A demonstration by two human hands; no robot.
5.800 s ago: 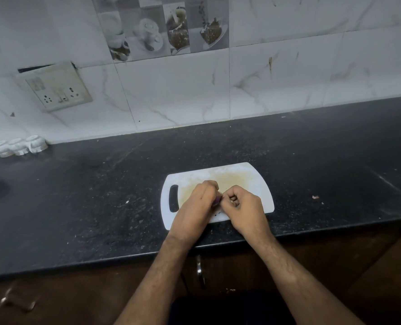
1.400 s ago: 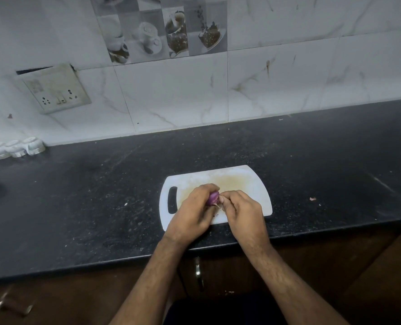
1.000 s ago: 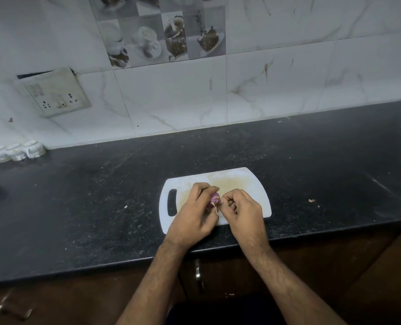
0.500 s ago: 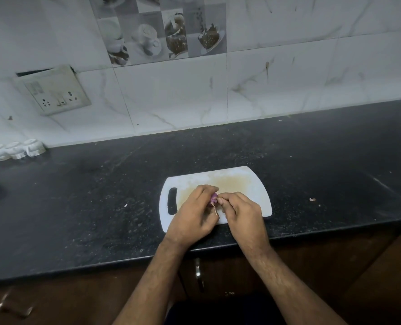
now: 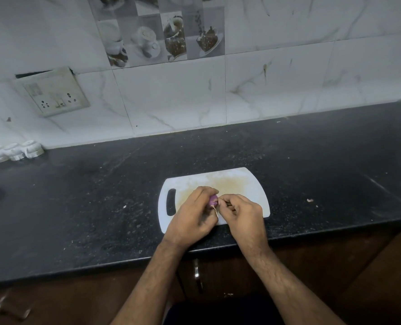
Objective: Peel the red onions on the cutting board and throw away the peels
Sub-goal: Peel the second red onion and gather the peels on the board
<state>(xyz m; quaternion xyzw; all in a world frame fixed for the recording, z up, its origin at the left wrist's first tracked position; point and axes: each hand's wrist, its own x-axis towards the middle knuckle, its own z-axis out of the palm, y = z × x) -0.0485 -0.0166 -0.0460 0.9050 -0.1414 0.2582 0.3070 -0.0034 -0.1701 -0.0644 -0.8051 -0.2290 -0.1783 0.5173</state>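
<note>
- At far left, small white jars (image 5: 14, 151) stand on the dark surface (image 5: 77, 207) against the tiled wall, below a socket plate (image 5: 54, 92).
- A white cutting board (image 5: 253, 186), its handle slot to the left, lies near the surface's front edge.
- Over the board, the left hand (image 5: 192, 216) has its fingers curled round a small red onion (image 5: 212, 200).
- The right hand (image 5: 241, 214), touching the onion, pinches a thin strip of peel (image 5: 215, 211) that hangs from it.
- Further right, a small scrap (image 5: 309, 200) lies on the surface.
</note>
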